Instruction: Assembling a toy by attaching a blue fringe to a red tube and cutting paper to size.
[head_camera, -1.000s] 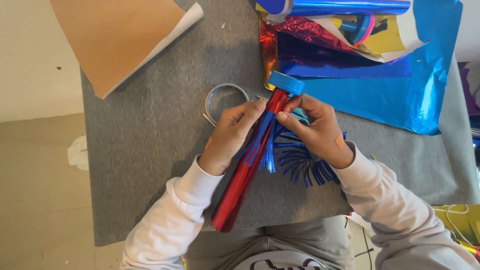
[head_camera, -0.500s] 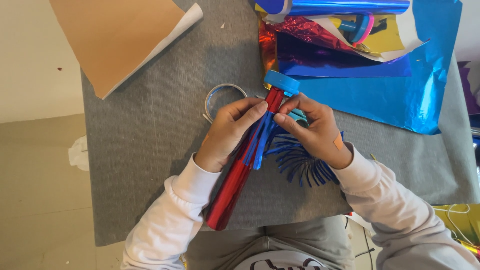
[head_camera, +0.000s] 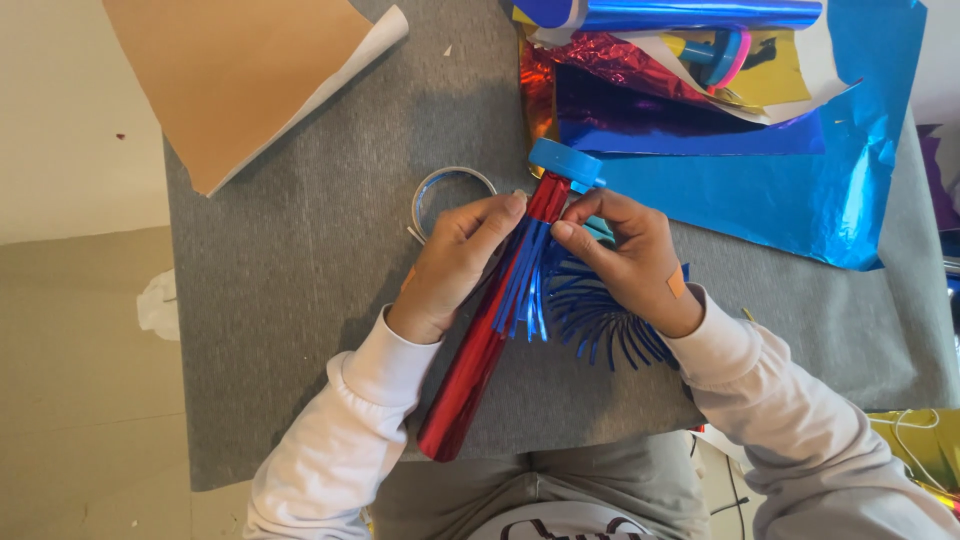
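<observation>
Left hand (head_camera: 455, 265) gripped the shiny red foil tube (head_camera: 480, 350) mid-mat; right hand (head_camera: 630, 262) pinched the blue foil fringe (head_camera: 580, 310) against it, best wound tight and even under the blue cap (head_camera: 565, 165).

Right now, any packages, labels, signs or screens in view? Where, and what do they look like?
No packages, signs or screens.
Small tan adhesive plaster: stuck on the back of the right hand, a short strip.
Dark print on the grey garment: bottom centre, mostly cut off by the frame edge.
</observation>
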